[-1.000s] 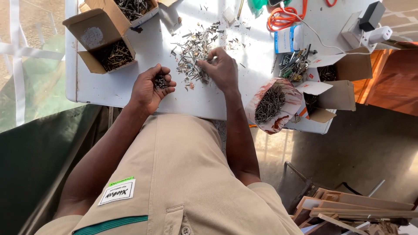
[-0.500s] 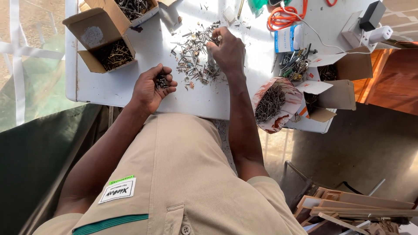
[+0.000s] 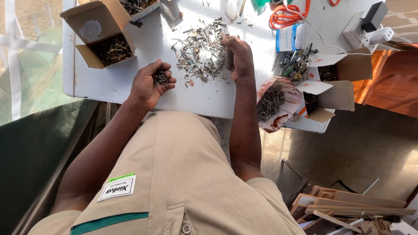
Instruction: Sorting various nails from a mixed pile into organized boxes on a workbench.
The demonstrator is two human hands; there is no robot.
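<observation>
- My right hand (image 3: pixel 237 58) has drawn back a little from the far side of the pile (image 3: pixel 200 50) and now sits at its right edge, fingers curled down into the loose nails.
- My left hand (image 3: pixel 150 82) has stayed where it was, near the front edge of the surface (image 3: pixel 113 82), palm up.
- Left grip: cupped narrow around a small bunch of dark nails (image 3: pixel 160 78), fingertips folded over them.
- Right grip: knuckles up, fingers bent onto the pile; I cannot tell whether anything is pinched between them.
- The pile lies spread on the white surface between my two hands, nearer the right one.
- An open cardboard box (image 3: pixel 106 48) with nails in it sits to the left, at the far corner, well apart from my left hand.
- A paper-lined tub (image 3: pixel 274 102) of dark nails hangs at the front edge, just beside my right forearm.
- More open boxes (image 3: pixel 335 82) stand to the right of it.
- An orange cable (image 3: pixel 289 17) and a white charger (image 3: pixel 381 35) lie at the far right.
</observation>
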